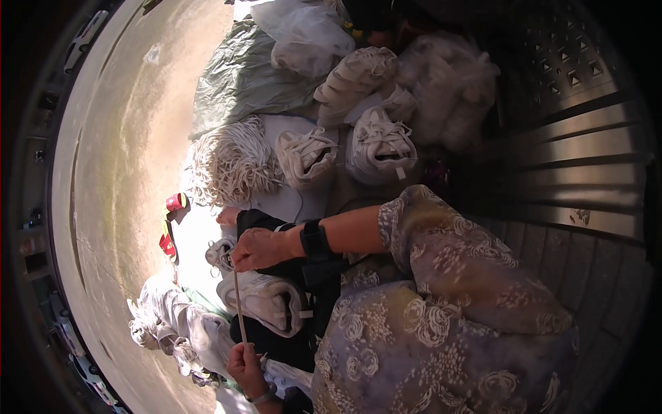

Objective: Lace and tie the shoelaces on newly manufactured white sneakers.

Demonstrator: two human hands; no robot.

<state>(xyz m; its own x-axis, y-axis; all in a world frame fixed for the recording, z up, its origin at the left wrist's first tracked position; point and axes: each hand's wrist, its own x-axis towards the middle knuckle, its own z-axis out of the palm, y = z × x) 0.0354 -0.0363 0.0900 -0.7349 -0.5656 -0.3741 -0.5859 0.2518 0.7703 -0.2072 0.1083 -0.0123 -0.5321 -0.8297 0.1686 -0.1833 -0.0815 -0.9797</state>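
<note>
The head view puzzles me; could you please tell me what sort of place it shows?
Probably an open-air spot, perhaps a roadside or yard: sunlit pale ground stretches along the left, what look like cars line its far side, and several pale shoes lie out nearby.

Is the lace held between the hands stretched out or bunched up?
Stretched out: the lace runs as one nearly straight strip from the right hand to the left hand.

Greyish floral garment [434,338] (pale swirled roses), black wrist strap [316,240].
</note>
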